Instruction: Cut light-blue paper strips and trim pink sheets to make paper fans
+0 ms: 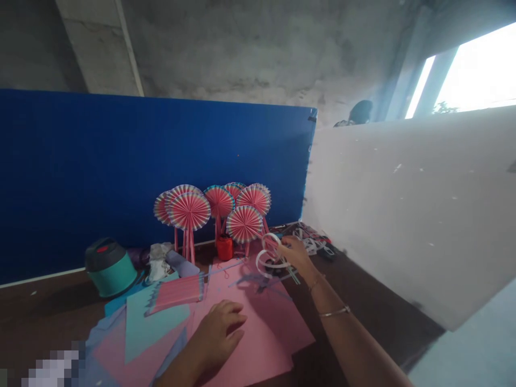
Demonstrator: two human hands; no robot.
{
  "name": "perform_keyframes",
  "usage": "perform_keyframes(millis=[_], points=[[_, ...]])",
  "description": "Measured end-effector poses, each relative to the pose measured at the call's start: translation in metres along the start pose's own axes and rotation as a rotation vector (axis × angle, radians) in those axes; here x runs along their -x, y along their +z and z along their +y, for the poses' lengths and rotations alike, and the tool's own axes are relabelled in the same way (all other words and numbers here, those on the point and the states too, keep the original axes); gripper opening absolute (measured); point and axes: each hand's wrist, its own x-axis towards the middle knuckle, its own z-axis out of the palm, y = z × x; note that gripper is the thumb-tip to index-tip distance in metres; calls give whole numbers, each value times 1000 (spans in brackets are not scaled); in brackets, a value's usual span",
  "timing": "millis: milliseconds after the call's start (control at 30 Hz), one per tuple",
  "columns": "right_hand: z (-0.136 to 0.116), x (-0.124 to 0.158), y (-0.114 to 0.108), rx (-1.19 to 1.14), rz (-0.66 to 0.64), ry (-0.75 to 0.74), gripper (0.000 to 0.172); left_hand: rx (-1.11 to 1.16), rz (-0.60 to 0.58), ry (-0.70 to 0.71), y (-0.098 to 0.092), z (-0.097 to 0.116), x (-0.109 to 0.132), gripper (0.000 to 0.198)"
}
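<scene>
My left hand [220,333] rests on a large pink paper sheet [250,328], fingers slightly curled and holding nothing. My right hand [296,255] is raised above the sheet's far end, gripping curled white paper strips [268,258] with thin green strips among them. Several pink pleated paper fans [189,210] on pink sticks stand beyond the hands, against a blue board. A red cup [224,249] stands among the sticks. Nearer my left hand lie a folded pink pleated paper [175,293] and a teal paper sheet [151,328].
A teal container with a dark lid [109,267] and crumpled white material [159,262] stand at the back left on a dark brown table [52,303]. A white partition [403,204] rises at the right. Paper scraps [310,240] lie in the far corner, and another person's head [360,113] shows beyond the partition.
</scene>
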Motion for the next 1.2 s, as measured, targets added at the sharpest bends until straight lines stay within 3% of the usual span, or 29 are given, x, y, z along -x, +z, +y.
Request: perform_keyframes(millis=[233, 400, 500, 633, 733, 833, 1033, 1200], points=[[-14, -6, 5, -298, -1, 3, 29, 10, 19, 38, 2, 2, 0, 27], [-10, -11, 11, -758, -40, 128, 29, 35, 58, 55, 6, -3, 1, 26], [-5, -7, 24, -934, -78, 254, 20, 107, 214, 30, 11, -13, -3, 31], [-2, 17, 54, -975, -201, 383, 18, 365, 529, -165, 12, -19, -14, 43], [-2, 40, 79, -869, -256, 246, 23, 517, 720, -187, 8, -17, -18, 50], [-3, 60, 97, -622, -264, 69, 26, 481, 891, -178, 1, -14, -17, 40], [-5, 87, 109, -89, -303, -316, 17, 433, 826, -157, -11, -10, -15, 36], [2, 88, 111, 129, -334, -490, 11, 431, 832, -171, -15, -13, -16, 36]])
